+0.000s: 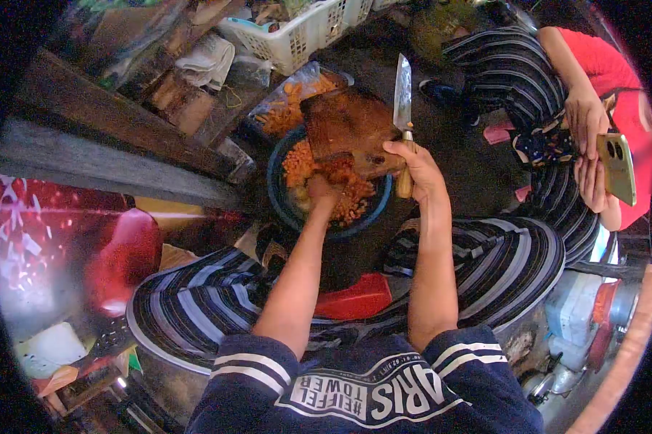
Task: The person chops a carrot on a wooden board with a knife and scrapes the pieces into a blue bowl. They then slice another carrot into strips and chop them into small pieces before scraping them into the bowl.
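My right hand (421,172) is closed round the handle of a knife (403,94), its blade pointing up and away, and its thumb also rests on the edge of a wooden board (351,123). The board is tilted over a blue basin (275,189) that holds diced orange pieces (351,202). Down in the basin, my left hand (323,189) is among the pieces at the board's lower edge. Its fingers are mostly hidden there. Behind the basin lies a clear bag (291,101) of cut orange pieces.
A white plastic crate (297,40) stands at the back. Wooden beams (123,163) run along the left. At the right sits a person (543,87) holding a phone (619,170). A red object (355,298) lies between my knees. Plastic containers (575,304) are at the lower right.
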The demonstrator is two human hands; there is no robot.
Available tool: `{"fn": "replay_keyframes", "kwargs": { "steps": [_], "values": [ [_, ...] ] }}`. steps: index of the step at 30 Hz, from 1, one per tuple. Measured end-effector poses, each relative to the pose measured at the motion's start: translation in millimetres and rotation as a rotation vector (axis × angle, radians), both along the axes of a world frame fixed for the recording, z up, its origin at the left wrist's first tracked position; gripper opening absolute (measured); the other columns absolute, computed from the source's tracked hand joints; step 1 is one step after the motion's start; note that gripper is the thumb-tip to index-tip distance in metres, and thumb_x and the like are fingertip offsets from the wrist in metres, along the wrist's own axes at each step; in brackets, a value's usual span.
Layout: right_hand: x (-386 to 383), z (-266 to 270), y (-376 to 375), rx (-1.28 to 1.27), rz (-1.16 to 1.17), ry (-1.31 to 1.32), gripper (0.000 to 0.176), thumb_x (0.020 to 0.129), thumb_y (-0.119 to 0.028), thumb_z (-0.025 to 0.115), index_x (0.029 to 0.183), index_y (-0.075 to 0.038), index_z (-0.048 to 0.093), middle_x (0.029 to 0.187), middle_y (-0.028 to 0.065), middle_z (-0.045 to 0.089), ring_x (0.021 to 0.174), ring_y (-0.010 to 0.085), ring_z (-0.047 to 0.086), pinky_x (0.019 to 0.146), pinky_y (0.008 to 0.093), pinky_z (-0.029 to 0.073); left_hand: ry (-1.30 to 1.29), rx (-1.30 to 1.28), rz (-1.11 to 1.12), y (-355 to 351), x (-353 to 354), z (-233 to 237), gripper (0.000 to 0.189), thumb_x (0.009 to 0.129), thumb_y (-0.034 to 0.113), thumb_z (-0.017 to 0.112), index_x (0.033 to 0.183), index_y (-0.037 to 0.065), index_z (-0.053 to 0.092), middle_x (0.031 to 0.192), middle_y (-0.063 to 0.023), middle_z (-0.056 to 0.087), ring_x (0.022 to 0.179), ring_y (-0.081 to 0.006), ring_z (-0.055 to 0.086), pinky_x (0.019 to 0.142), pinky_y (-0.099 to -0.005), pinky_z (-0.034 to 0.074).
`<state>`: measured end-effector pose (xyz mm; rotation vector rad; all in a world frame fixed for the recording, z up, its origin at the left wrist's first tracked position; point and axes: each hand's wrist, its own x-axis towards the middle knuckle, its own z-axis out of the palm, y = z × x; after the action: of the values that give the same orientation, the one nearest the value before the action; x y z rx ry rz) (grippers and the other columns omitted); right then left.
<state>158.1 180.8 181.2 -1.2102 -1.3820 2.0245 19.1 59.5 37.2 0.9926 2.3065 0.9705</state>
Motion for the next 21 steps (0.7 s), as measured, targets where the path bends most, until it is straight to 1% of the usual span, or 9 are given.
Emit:
{"fn": "replay_keyframes", "kwargs": {
  "steps": [1,2,7,8,10,11,15,18,21],
  "values": [
    [0,2,-1,-0.011,-0.008,0.015,0.029,0.067,-0.032,0.074,0.076,-0.012,0.054,0.067,-0.0039,0.051,0.058,0.0092,0.046,0.052,0.0260,0.038,-0.082,-0.090,0.067,-1,-6,1,0.049,0.067,0.024,0.069,0.109,0.004,0.056,0.115,-0.0154,0.054,0.093,-0.0313,0.057,0.083,-0.0402,0.045],
    [-1,2,-2,-0.011,-0.005,0.021,0.029,0.067,-0.032,0.074,0.076,-0.012,0.054,0.067,-0.0039,0.051,0.058,0.0092,0.046,0.052,0.0260,0.038,-0.076,-0.089,0.070,-6,-14,-7,0.049,0.067,0.024,0.069,0.109,0.004,0.056,0.115,-0.0154,0.054,0.093,-0.0313,0.057,0.083,-0.0402,0.045],
    [2,-8,-1,-0.016,-0.006,-0.010,0.027,0.067,-0.029,0.074,0.076,-0.012,0.055,0.068,-0.0038,0.052,0.058,0.0089,0.048,0.053,0.0242,0.039,-1.248,0.350,0.172,-30,-53,-99,0.034,0.088,0.019,0.051,0.119,0.006,0.049,0.114,-0.0129,0.055,0.092,-0.0300,0.058,0.073,-0.0368,0.053],
    [1,-4,-2,-0.013,-0.005,-0.008,0.027,0.067,-0.029,0.074,0.076,-0.012,0.055,0.068,-0.0038,0.052,0.058,0.0089,0.048,0.053,0.0242,0.039,-1.246,0.353,0.170,-33,-56,-86,0.034,0.088,0.019,0.051,0.119,0.006,0.049,0.114,-0.0129,0.055,0.092,-0.0300,0.058,0.073,-0.0368,0.053],
    [-1,6,-10,-0.017,-0.029,-0.027,0.027,0.067,-0.028,0.074,0.076,-0.012,0.055,0.068,-0.0039,0.051,0.057,0.0086,0.048,0.051,0.0240,0.039,-1.394,0.101,0.406,-48,-54,-30,0.033,0.093,0.020,0.043,0.123,0.007,0.045,0.114,-0.0126,0.054,0.095,-0.0310,0.058,0.069,-0.0368,0.055],
    [-1,2,-9,-0.014,-0.028,-0.026,0.027,0.067,-0.028,0.074,0.076,-0.012,0.055,0.068,-0.0039,0.051,0.057,0.0086,0.048,0.051,0.0240,0.039,-1.484,0.093,0.403,-50,-52,-10,0.031,0.092,0.018,0.046,0.121,0.008,0.046,0.115,-0.0150,0.053,0.093,-0.0306,0.059,0.070,-0.0371,0.056],
    [2,-8,-6,-0.040,-0.008,0.034,0.026,0.068,-0.027,0.074,0.075,-0.012,0.054,0.067,-0.0040,0.051,0.056,0.0086,0.047,0.049,0.0246,0.039,-1.539,0.136,0.359,-55,-53,-27,0.032,0.090,0.016,0.048,0.120,0.005,0.045,0.113,-0.0194,0.053,0.090,-0.0305,0.061,0.067,-0.0344,0.057],
    [2,-9,-3,-0.043,-0.002,0.040,0.025,0.068,-0.026,0.074,0.075,-0.012,0.054,0.067,-0.0040,0.051,0.055,0.0086,0.047,0.050,0.0248,0.038,-1.397,0.294,0.311,-64,-50,-19,0.033,0.088,0.014,0.051,0.118,-0.001,0.044,0.110,-0.0242,0.054,0.086,-0.0297,0.062,0.062,-0.0302,0.058],
    [8,-12,-1,-0.022,0.016,0.018,0.024,0.070,-0.025,0.072,0.078,-0.011,0.055,0.067,-0.0037,0.052,0.056,0.0086,0.047,0.052,0.0242,0.038,-1.584,0.321,0.318,-69,-54,-10,0.035,0.088,0.016,0.054,0.116,-0.003,0.043,0.106,-0.0225,0.057,0.087,-0.0291,0.063,0.059,-0.0281,0.057]
  ]
}}
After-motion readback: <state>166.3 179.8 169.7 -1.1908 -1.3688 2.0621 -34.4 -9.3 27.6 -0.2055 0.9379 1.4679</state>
